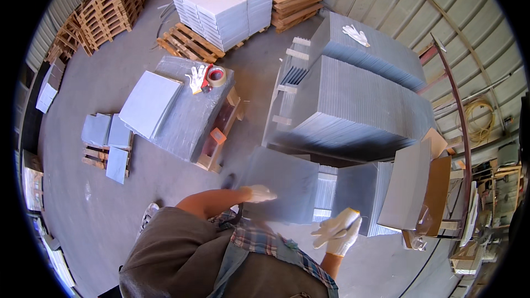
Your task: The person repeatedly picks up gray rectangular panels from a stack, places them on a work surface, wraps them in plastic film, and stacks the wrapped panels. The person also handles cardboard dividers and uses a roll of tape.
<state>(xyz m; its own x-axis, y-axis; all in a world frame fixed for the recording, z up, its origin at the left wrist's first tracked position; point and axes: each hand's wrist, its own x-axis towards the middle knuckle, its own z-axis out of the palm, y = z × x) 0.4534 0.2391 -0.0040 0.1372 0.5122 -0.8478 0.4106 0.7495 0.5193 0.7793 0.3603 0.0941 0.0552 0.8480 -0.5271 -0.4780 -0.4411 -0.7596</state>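
A flat grey sheet [284, 176], its left side smeared by motion, is in front of my body. My left hand [259, 193], in a white glove, is at its left edge, fingers over its face and seemingly gripping it; the thumb is hidden. My right hand [338, 233], also gloved, is raised to the right of the sheet, apart from it, with bent, parted fingers and nothing visible in them. Just beyond the right hand stands a short stack of grey sheets [353, 190] with pale edges.
Tall rows of grey sheets [364, 105] stand ahead right, a loose glove [356, 35] on top. A cardboard box [411, 185] is at right. At left, a wrapped pallet load [193, 116] bears white sheets [149, 102], a glove and a tape dispenser [216, 76]. Wooden pallets [110, 11] are farther back.
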